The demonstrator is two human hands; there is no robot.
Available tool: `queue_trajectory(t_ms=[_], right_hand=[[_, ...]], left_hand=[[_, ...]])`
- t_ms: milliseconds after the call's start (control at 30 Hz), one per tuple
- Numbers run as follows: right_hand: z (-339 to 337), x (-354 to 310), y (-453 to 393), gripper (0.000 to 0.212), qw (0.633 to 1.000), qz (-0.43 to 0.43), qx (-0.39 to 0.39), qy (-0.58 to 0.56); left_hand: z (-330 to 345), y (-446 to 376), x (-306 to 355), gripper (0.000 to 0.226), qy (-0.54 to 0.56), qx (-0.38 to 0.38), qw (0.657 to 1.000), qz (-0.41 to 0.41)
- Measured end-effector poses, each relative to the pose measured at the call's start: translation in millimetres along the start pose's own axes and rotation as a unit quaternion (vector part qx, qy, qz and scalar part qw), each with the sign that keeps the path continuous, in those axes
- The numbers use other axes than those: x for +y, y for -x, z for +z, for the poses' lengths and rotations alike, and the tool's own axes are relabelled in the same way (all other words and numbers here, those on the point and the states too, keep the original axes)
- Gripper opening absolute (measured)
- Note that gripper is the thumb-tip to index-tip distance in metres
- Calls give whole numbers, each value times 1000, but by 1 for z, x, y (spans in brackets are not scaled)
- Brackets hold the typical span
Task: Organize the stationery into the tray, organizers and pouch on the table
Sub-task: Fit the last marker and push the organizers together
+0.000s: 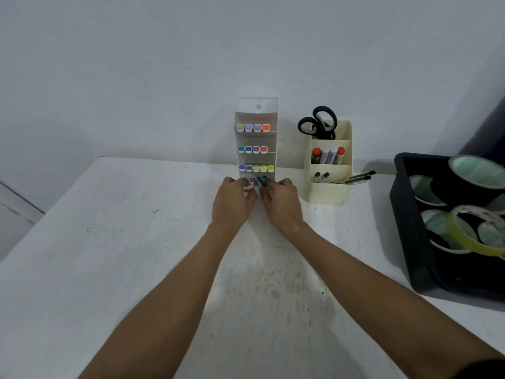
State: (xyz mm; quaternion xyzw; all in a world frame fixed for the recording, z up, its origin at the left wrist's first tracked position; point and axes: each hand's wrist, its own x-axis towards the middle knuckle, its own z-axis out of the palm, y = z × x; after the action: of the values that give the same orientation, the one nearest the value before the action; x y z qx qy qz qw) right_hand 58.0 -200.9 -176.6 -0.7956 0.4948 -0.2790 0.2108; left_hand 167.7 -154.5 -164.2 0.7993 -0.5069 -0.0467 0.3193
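A tall clear tiered organizer (256,113) stands against the wall, with coloured marker caps in three rows. Both hands are at its lowest tier. My left hand (233,199) pinches a small red-and-white item (248,185), an eraser by its look. My right hand (281,203) pinches a small blue item (262,181) beside it. A cream desk organizer (329,187) to the right holds black scissors (318,123), markers (328,154) and pens (355,177). A black tray (410,222) at the far right holds tape rolls (475,236).
The white table (136,255) runs to an edge at the left. A wall rises right behind the organizers. A dark object (489,135) stands behind the tray at the right edge.
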Motion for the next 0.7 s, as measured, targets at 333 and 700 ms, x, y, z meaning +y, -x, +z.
queue_trajectory(t_ms=[333,700], right_hand=[[4,3,-15,27,999,19,-44,17],[-4,3,-26,29,997,21,-66,21]], left_hand=[[0,-15,0,31,-41,-80,996,15],[2,-34,-9,30,-63,-98,991,59]])
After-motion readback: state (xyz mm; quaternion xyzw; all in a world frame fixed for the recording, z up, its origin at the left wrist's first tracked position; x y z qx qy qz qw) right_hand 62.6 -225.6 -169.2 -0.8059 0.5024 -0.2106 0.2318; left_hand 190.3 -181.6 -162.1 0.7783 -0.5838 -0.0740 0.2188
